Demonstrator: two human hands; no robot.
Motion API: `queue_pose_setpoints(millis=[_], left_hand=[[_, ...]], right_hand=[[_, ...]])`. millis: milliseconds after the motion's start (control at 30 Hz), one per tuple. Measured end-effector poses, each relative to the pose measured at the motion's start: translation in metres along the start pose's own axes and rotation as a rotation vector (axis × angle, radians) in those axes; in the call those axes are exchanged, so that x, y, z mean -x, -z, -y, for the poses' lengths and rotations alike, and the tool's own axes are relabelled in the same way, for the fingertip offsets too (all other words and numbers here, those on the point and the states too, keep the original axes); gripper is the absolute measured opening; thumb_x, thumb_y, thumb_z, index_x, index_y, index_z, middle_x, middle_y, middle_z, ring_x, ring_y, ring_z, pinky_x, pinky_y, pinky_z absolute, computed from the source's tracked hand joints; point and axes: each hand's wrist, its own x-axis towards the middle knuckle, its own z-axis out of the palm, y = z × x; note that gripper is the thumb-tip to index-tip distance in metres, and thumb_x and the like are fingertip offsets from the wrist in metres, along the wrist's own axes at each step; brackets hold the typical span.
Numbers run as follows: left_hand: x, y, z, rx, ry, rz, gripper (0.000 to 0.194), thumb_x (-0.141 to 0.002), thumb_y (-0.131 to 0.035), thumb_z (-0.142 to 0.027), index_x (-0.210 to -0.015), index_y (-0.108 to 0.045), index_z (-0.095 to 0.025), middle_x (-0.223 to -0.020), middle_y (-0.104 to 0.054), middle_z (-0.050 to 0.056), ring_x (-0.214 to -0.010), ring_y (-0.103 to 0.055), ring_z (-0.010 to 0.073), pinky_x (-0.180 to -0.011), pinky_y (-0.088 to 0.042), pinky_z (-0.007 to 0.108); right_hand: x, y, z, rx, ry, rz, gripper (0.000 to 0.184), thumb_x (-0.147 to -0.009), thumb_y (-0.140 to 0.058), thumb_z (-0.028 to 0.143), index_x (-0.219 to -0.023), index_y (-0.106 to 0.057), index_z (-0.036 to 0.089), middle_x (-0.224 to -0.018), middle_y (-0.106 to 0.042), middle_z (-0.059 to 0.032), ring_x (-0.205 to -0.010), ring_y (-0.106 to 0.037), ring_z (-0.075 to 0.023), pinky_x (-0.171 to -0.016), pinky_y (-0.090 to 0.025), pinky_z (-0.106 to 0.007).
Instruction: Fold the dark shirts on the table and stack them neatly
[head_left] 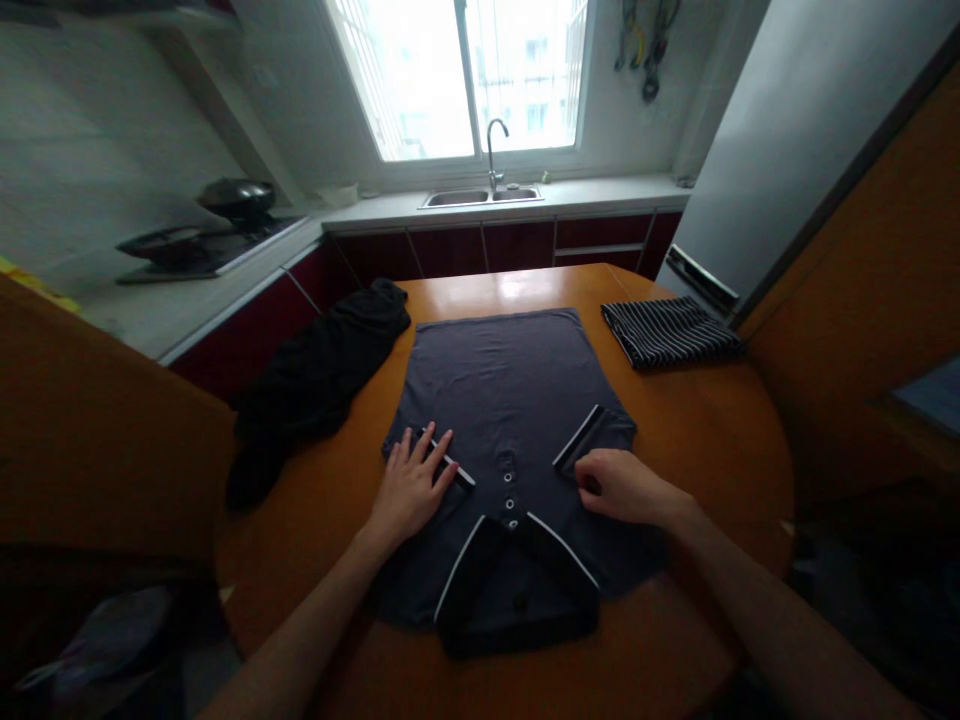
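Observation:
A dark grey polo shirt [510, 390] lies front up on the round table, its hem toward the window and its black, white-edged collar [517, 640] toward me. Both short sleeves are folded inward over the body, showing white-striped cuffs. My left hand [411, 490] rests flat on the left sleeve with its fingers spread, partly covering the cuff. At the right sleeve, my right hand [619, 485] is closed, fingers curled against the fabric beside the cuff [579, 437]. It seems to grip the sleeve; the fingertips are hidden.
The wooden table [697, 440] also bears a crumpled black garment [322, 370] at the left and a folded black-and-white striped cloth [671, 330] at the right. Beyond stand a counter with a sink [480, 197], a stove [217, 245] with pans, and a fridge [780, 150].

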Motion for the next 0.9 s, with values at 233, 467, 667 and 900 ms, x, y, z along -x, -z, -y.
queue_pose_setpoints(millis=[233, 467, 667, 900], left_hand=[[-0.001, -0.002, 0.002, -0.008, -0.003, 0.004, 0.059, -0.101, -0.037, -0.054, -0.153, -0.043, -0.026, -0.162, -0.034, 0.008, -0.150, -0.023, 0.0404, -0.117, -0.028, 0.057], [-0.002, 0.001, 0.000, -0.004, -0.008, 0.006, 0.058, -0.101, -0.037, -0.052, -0.152, -0.044, -0.026, -0.161, -0.035, 0.009, -0.150, -0.023, 0.0394, -0.117, -0.028, 0.059], [-0.001, 0.000, -0.001, 0.020, -0.010, -0.023, 0.056, -0.101, -0.039, -0.051, -0.151, -0.046, -0.027, -0.160, -0.038, 0.008, -0.150, -0.026, 0.0379, -0.117, -0.029, 0.058], [-0.008, -0.006, 0.016, 0.169, 0.052, -0.148, 0.053, -0.102, -0.035, -0.040, -0.147, -0.048, -0.017, -0.154, -0.043, 0.014, -0.140, -0.043, 0.0311, -0.115, -0.037, 0.049]], right_hand=[[0.035, 0.003, 0.003, -0.020, -0.107, 0.040, 0.004, -0.080, -0.063, 0.026, -0.080, -0.061, 0.022, -0.080, -0.068, -0.0007, -0.072, -0.061, -0.0157, -0.061, -0.032, -0.024], [0.081, -0.010, 0.011, 0.014, -0.243, 0.009, 0.008, -0.079, -0.056, 0.014, -0.078, -0.054, 0.022, -0.081, -0.068, -0.0013, -0.073, -0.062, -0.0166, -0.063, -0.031, -0.026], [0.092, -0.016, 0.015, 0.044, -0.329, -0.058, 0.014, -0.087, -0.048, 0.014, -0.077, -0.054, 0.022, -0.084, -0.070, -0.0038, -0.077, -0.066, -0.0193, -0.066, -0.036, -0.028], [0.096, -0.019, 0.013, 0.103, -0.341, -0.050, 0.016, -0.083, -0.048, 0.010, -0.073, -0.053, 0.023, -0.081, -0.070, -0.0042, -0.075, -0.067, -0.0207, -0.065, -0.036, -0.030]])
